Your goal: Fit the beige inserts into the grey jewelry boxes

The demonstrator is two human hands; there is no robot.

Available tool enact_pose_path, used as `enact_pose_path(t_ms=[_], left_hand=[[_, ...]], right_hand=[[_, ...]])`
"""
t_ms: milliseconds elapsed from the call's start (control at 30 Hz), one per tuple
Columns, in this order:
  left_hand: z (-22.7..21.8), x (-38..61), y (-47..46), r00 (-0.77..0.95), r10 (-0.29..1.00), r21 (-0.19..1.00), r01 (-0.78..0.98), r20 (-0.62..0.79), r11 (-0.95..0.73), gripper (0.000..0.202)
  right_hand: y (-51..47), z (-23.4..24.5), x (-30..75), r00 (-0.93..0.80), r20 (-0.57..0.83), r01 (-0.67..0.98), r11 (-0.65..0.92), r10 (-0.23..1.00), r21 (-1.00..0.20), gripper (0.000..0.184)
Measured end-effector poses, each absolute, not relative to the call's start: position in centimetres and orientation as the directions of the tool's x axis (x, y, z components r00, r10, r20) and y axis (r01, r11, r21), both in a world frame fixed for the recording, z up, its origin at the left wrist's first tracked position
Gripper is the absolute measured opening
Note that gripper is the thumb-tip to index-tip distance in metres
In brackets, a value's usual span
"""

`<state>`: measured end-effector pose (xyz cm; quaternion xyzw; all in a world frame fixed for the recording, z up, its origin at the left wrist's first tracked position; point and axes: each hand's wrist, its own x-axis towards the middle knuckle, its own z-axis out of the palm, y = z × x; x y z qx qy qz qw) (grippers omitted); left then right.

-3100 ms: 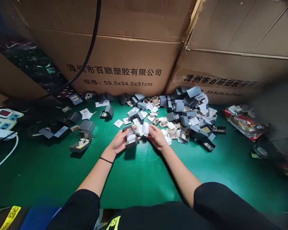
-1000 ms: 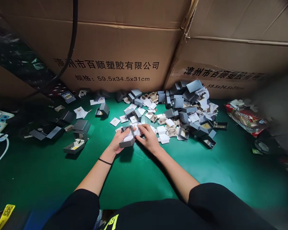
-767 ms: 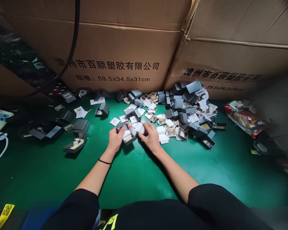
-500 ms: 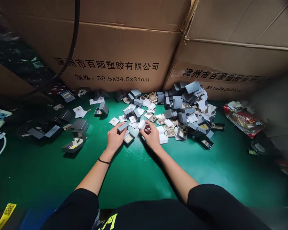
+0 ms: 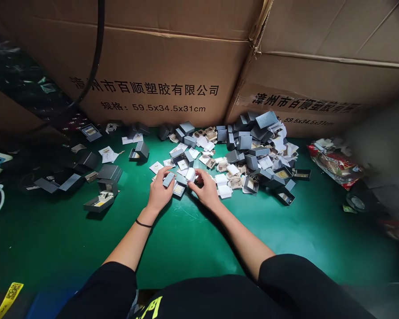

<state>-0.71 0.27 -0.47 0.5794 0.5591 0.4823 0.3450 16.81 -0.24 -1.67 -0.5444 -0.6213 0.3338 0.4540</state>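
- Grey hinged box (image 5: pixel 178 190): one, gaping open above the middle of the desk (image 5: pixel 193 239), between both hands.
- Left hand (image 5: pixel 160 188): reaches forward, bent at the wrist, fingers wrapped round the box's side.
- Right hand (image 5: pixel 204 188): angled inward, fingers curled nearly together, pinching one white insert (image 5: pixel 190 174) beside the box.
- Counts: two brown cartons (image 5: pixel 159 62) behind; one black wristband (image 5: pixel 143 223) on the left wrist; heaped grey boxes (image 5: pixel 244 142) overlap too much to count.
- Containers: the held box shows a pale panel inside; one red-printed plastic bag (image 5: pixel 337 166) contains pale scraps.
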Motion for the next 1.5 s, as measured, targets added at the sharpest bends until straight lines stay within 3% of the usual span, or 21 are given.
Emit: enact_pose_path(t_ms=[200, 433, 567, 667, 767, 1133, 1367, 1500], left_hand=[[-1.1, -0.7, 0.4, 0.003, 0.937, 0.78, 0.554, 0.349, -0.291, 0.029], [-1.8, -1.2, 0.7, 0.129, 0.929, 0.758, 0.545, 0.346, -0.358, 0.07], [-1.7, -1.2, 0.6, 0.153, 0.926, 0.779, 0.504, 0.344, -0.373, 0.08], [-1.7, -1.1, 0.6, 0.157, 0.927, 0.782, 0.501, 0.34, -0.371, 0.079], [-1.8, -1.0, 0.6, 0.165, 0.916, 0.768, 0.503, 0.365, -0.397, 0.077], [-1.8, -1.1, 0.7, 0.194, 0.885, 0.714, 0.529, 0.424, -0.458, 0.077], [-1.7, -1.0, 0.7, 0.201, 0.883, 0.706, 0.537, 0.424, -0.462, 0.076], [-1.7, -0.9, 0.7, 0.198, 0.887, 0.716, 0.531, 0.417, -0.454, 0.076]], right_hand=[[-0.4, -1.6, 16.7, -0.131, 0.298, 0.433, 0.325, 0.946, -0.841, 0.038], [-0.2, -2.1, 16.8, -0.228, 0.332, 0.481, 0.403, 0.915, -0.779, 0.039], [-0.1, -2.3, 16.9, -0.263, 0.36, 0.456, 0.444, 0.895, -0.772, 0.039], [0.0, -2.6, 16.7, -0.238, 0.338, 0.48, 0.413, 0.91, -0.774, 0.047], [0.1, -3.1, 16.5, -0.218, 0.332, 0.534, 0.397, 0.918, -0.746, 0.042], [0.4, -2.4, 17.3, -0.431, 0.452, 0.611, 0.621, 0.781, -0.491, 0.03], [0.1, -0.6, 17.6, -0.541, 0.363, 0.697, 0.646, 0.759, -0.312, 0.03], [-0.2, -0.2, 17.4, -0.557, 0.316, 0.723, 0.635, 0.768, -0.272, 0.03]])
